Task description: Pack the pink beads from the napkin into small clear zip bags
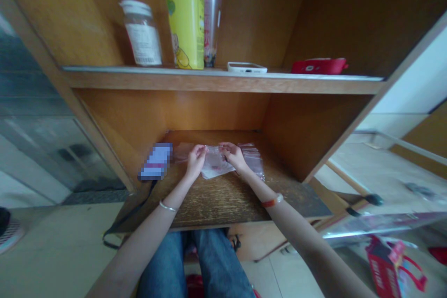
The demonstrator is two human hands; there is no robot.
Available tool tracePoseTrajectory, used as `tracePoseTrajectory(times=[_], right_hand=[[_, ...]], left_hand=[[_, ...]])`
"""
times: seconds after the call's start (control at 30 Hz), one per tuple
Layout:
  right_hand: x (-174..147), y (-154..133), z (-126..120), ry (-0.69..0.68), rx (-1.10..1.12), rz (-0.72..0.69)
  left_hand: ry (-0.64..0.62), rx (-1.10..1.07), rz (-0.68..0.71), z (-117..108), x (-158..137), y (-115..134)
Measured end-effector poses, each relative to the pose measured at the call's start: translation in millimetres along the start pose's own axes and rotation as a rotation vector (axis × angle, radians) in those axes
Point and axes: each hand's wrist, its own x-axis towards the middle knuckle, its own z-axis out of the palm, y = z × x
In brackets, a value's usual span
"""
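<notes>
While both hands are meeting over the desk [223, 205], a small clear bag [213, 162] is lying between them, flat on the wood. The left hand [196, 160] is pinching the bag's left edge with curled fingers, and the right hand [234, 156] is pinching its right edge the same way. Just right of the right hand, a pile of more clear bags [254, 158] is resting on the desk. Well left of the left hand, a blurred-out flat object [156, 162] is sitting near the desk's edge. Above both hands, a shelf [223, 80] is carrying a jar [141, 32], a yellow bottle [185, 14], a cup [211, 14], a white phone [247, 67] and a red case [319, 65].
</notes>
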Motion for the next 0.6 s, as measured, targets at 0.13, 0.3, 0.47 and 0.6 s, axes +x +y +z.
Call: tracePoseTrajectory(times=[0.13, 0.3, 0.47, 0.6], right_hand=[[1.0, 2.0, -0.2, -0.025, -0.048, 0.045], [-3.4, -3.0, 1.3, -0.06, -0.05, 0.011], [-8.2, -6.8, 4.1, -0.113, -0.017, 0.013], [-8.8, -4.3, 5.1, -0.095, 0.017, 0.028]], left_hand=[[-0.011, -0.09, -0.022, 2.5, -0.4, 2.4], [-0.07, -0.072, -0.051, 2.5, -4.2, 9.7], [-0.121, -0.006, -0.011, 1.2, -8.3, 18.5], [-0.127, 0.018, 0.015, 1.6, -7.4, 16.6]])
